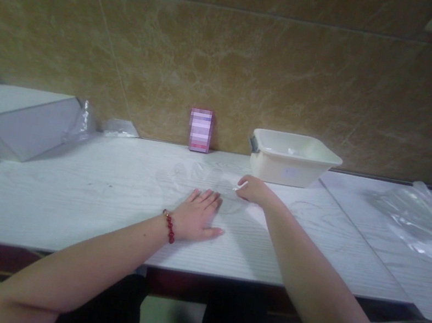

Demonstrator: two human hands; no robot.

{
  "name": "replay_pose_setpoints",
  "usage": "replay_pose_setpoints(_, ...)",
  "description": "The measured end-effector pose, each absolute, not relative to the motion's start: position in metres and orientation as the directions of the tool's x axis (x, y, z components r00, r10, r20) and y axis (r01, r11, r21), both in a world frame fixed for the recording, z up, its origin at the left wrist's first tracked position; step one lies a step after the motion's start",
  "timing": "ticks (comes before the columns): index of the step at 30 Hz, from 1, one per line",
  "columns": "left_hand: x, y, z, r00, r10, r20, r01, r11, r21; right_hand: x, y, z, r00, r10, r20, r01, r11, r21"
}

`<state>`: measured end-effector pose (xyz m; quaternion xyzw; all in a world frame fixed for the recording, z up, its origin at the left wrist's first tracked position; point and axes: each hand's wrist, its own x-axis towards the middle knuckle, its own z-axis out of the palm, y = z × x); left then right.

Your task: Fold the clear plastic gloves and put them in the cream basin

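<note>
Bare forearms enter from the bottom corners of the frame and meet near the middle of a white wood-grain bench (66, 202). At centre, the left hand (198, 217), a red bead bracelet (169, 226) on its wrist, lies flat with fingers together and palm down. It seems to rest on a thin clear plastic sheet (196, 177), which is barely visible against the bench top; the flat palm looks meant to keep the film from sliding. Just right of centre, the right hand (255, 189) is curled, thumb and forefinger pinching a small white piece (240, 186). What the piece is I cannot tell, perhaps a tab or an edge of the film.

Directly behind that hand, a cream plastic tub (294, 158) stands against the brown marble wall (233, 64), within easy reach. A small pink and white box (200, 130) stands upright against the wall at centre. A white carton (10, 117) lies tilted at the left edge, with crumpled clear wrap (85, 121) beside it. More clear plastic bags (423, 220) are heaped at the right.
</note>
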<state>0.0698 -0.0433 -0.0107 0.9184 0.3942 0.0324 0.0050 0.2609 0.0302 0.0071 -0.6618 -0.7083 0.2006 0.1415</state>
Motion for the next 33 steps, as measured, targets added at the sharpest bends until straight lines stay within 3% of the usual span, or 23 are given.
replay_pose_setpoints(13, 0.071, -0.045, -0.009, 0.695, 0.718, 0.032, 0.718, -0.696, 0.021, 0.256, 0.022, 0.011, -0.09, 0.996, 0.001, 0.911, 0.083, -0.404)
replay_pose_setpoints(25, 0.071, -0.045, -0.005, 0.674, 0.729, 0.122, 0.724, -0.684, 0.085, 0.249, 0.014, 0.021, -0.111, 0.991, 0.077, 0.828, 0.135, -0.545)
replay_pose_setpoints(29, 0.072, -0.038, -0.004, 0.574, 0.782, 0.243, 0.741, -0.622, 0.252, 0.246, 0.012, 0.021, -0.135, 0.983, 0.126, 0.776, 0.185, -0.604)
replay_pose_setpoints(33, 0.068, -0.025, -0.006, 0.294, 0.9, 0.321, 0.647, -0.434, 0.627, 0.242, 0.009, 0.023, -0.172, 0.968, 0.183, 0.731, 0.25, -0.635)
